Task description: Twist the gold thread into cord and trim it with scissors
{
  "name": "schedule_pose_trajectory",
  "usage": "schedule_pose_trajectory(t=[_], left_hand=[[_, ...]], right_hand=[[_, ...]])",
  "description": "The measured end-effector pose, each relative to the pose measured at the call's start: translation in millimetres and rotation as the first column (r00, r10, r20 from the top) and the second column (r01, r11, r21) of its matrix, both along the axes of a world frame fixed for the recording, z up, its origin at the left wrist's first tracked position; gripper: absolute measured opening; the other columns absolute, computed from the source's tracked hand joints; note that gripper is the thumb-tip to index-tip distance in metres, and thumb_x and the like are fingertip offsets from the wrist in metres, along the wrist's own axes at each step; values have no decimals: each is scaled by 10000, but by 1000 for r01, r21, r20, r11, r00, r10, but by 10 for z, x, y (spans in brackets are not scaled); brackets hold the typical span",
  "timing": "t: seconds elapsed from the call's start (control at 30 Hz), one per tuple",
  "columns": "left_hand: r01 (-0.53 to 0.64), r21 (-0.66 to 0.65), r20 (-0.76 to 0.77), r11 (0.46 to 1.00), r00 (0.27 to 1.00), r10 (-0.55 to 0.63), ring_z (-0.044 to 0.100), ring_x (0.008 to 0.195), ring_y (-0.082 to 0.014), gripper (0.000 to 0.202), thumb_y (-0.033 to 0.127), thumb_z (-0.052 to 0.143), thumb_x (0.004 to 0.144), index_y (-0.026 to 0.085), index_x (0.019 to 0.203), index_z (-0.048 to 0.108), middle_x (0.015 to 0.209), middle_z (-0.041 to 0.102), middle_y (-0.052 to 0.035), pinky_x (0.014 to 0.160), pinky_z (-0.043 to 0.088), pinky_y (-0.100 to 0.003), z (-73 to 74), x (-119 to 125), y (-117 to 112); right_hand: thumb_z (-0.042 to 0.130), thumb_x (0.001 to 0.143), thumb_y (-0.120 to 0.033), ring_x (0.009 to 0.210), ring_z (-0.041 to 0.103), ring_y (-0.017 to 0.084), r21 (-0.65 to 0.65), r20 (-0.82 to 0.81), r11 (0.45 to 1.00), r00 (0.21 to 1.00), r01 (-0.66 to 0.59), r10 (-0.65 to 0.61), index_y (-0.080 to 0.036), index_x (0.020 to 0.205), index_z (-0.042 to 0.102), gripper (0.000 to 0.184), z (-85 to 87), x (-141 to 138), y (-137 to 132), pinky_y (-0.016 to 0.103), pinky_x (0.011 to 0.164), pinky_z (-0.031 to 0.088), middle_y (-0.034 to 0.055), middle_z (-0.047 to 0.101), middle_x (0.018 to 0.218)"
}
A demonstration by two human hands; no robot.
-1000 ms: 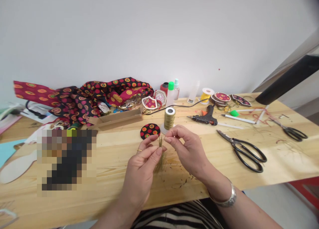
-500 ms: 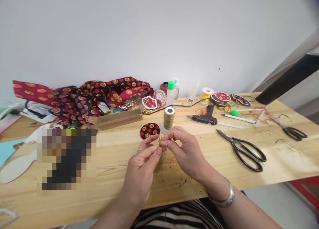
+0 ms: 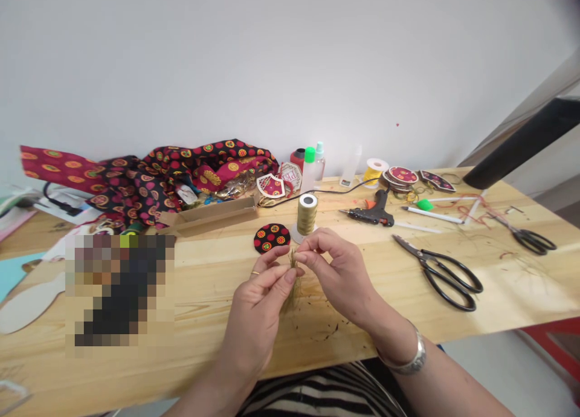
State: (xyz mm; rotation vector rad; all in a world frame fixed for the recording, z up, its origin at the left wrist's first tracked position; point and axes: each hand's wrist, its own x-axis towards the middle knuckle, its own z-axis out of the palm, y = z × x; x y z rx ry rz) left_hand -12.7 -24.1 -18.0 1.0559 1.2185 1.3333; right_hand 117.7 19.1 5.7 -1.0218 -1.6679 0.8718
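A small bundle of olive-gold threads (image 3: 293, 293) hangs between my two hands, its lower ends spread loosely above the table. My left hand (image 3: 263, 299) is closed, pinching the bundle near its top between thumb and fingers. Closed as well, my right hand (image 3: 335, 272) has its thumb and fingertips pressed together at the upper end of the threads, touching the left fingertips. Just beyond stands a spool of gold thread (image 3: 307, 216) on a pale base. Left of the spool lies a round, black, flower-patterned fabric disc (image 3: 272, 239).
Large black-handled scissors (image 3: 446, 278) lie to the right, a glue gun (image 3: 371, 211) behind them. Smaller scissors (image 3: 534, 242) are at far right. Patterned cloth (image 3: 149, 181) and a cardboard tray (image 3: 215, 217) fill the back left. Bottles (image 3: 309, 172) stand by the wall.
My right fingertips have shifted slightly at the top of the bundle, where more thread ends now show. My left hand keeps its pinch. The view has moved very slightly.
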Motion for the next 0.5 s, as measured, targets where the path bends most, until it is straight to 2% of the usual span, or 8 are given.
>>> schedule_pose_trajectory(t=[0.17,0.3,0.4,0.5], left_hand=[[9,-13,12,1000,1000,-9,371,1270,-198,143,263,635,807,260,877,759,1187,584,-54,1013,316,-293,0,-3,-8],[-19,-14,40,1000,999,19,366,1269,-193,131,276,642,801,257,848,763,1168,592,-50,997,324,-280,23,-4,-12],[-41,-19,54,999,998,42,369,1266,-193,125,289,648,795,254,824,765,1156,594,-46,978,338,-270,28,-4,-13],[-42,-21,63,999,997,44,370,1264,-182,126,291,644,799,262,827,763,1145,595,-37,970,341,-255,19,-9,-21]], right_hand=[[603,804,-113,708,526,114,-18,-17,1000,1000,17,-17,-166,653,584,161,-2,-4,-4,232,666,398,-21,575,681],[529,873,-193,724,556,120,-57,-73,997,996,49,-53,-162,762,629,152,-28,11,4,236,672,419,6,618,746],[547,857,-184,765,575,125,-100,-154,992,984,72,-87,-164,854,639,94,-69,26,8,239,706,438,18,644,813],[565,840,-172,746,563,121,-114,-187,991,979,66,-86,-169,831,634,69,-99,32,-8,235,691,438,8,631,795]])
